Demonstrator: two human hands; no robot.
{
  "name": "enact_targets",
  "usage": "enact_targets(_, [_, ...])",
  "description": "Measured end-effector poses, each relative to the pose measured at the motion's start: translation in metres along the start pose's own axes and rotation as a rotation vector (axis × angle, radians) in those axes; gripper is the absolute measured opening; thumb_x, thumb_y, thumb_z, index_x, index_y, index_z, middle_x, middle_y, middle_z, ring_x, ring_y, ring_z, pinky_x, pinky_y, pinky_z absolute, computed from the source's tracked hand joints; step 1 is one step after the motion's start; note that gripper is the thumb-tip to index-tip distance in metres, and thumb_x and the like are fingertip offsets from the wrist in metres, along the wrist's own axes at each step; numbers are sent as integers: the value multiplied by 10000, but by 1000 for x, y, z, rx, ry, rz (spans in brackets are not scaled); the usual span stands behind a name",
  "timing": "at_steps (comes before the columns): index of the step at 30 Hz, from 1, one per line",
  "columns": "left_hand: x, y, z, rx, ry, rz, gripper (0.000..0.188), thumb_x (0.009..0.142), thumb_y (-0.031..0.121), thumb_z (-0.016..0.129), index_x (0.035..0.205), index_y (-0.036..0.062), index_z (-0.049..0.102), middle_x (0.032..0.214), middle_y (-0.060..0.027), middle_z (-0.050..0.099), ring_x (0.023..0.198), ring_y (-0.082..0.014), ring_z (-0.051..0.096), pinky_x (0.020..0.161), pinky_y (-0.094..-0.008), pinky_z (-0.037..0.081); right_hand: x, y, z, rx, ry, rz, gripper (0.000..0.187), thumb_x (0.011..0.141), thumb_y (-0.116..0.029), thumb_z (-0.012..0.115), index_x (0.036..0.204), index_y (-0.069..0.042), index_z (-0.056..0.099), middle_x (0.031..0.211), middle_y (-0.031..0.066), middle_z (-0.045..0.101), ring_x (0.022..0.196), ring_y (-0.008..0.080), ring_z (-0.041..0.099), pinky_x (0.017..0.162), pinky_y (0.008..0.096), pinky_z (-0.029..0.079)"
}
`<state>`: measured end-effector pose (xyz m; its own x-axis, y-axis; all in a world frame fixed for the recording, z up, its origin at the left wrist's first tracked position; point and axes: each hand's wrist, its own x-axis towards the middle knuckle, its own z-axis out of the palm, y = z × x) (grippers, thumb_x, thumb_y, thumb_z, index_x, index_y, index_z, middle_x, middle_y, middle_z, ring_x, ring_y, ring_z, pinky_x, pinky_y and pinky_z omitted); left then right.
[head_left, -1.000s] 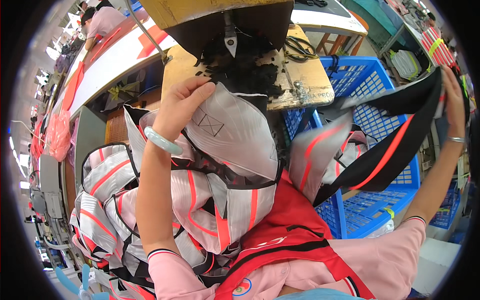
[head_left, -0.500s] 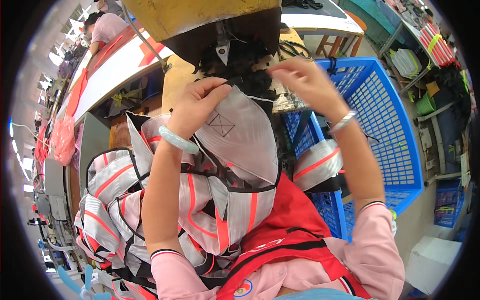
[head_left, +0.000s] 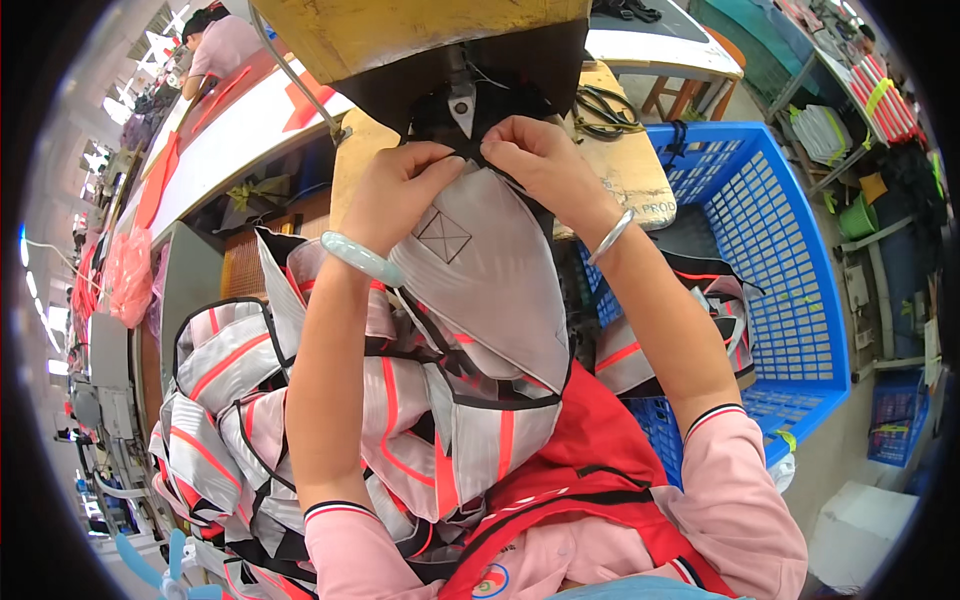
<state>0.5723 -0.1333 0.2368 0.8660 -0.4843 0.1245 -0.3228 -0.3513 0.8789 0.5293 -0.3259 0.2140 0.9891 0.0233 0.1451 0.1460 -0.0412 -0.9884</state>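
A grey fabric panel with black edging and a stitched crossed square hangs toward me below a yellow machine head. At its upper corner my left hand is closed, thumb and fingers pinching the fabric. Close beside it, my right hand pinches the black strip at the panel's tip. Just above both hands is the machine's pointed metal part. The exact contact of the fingertips with the strip is partly hidden. More grey pieces with orange-red stripes are heaped on the left.
A blue plastic basket stands at my right, with striped fabric pieces partly in it. Black-handled scissors lie on the wooden board. Beyond the machine's left side is a white table, where another person sits.
My right hand has swung left and in, from a blurred position over the board, to the panel's tip. My left hand keeps its pinch.
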Motion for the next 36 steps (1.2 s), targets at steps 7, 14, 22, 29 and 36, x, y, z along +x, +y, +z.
enact_targets(7, [10, -5, 2, 55, 23, -1, 293, 868, 227, 651, 940, -56, 665, 744, -42, 641, 685, -92, 533, 635, -255, 446, 10, 13, 0, 55, 67, -16, 184, 904, -202, 603, 920, -21, 633, 829, -54, 579, 783, 29, 486, 706, 186, 408])
enact_targets(14, [12, -4, 6, 27, 163, 63, 261, 873, 189, 663, 970, -52, 683, 736, -35, 630, 674, -83, 521, 610, -236, 433, 20, 11, 6, 164, 98, -15, 160, 896, -176, 615, 926, -23, 652, 831, -40, 600, 785, 38, 508, 724, 202, 418])
enact_targets(22, [5, -3, 4, -149, 103, -53, 263, 885, 206, 668, 978, -39, 672, 760, 20, 614, 687, -43, 494, 613, -208, 408, 13, 10, -4, 335, 237, 25, 184, 888, -183, 629, 946, -15, 676, 826, 9, 635, 770, 98, 567, 701, 238, 442])
enact_targets(29, [-32, 24, 14, -94, -311, -73, 205, 892, 183, 651, 953, -12, 656, 781, 8, 625, 724, -59, 529, 657, -227, 445, -64, -1, -17, -303, -86, -136, 299, 881, -255, 633, 981, 25, 670, 935, 101, 670, 845, 167, 619, 755, 304, 485])
enact_targets(36, [-83, 5, 28, 43, -288, 190, 410, 825, 247, 730, 1120, -16, 618, 1144, -134, 612, 1046, -216, 587, 907, -322, 455, -126, -1, -38, 251, -20, 41, 142, 904, -77, 624, 1005, 2, 685, 922, -38, 658, 813, 38, 569, 721, 211, 472])
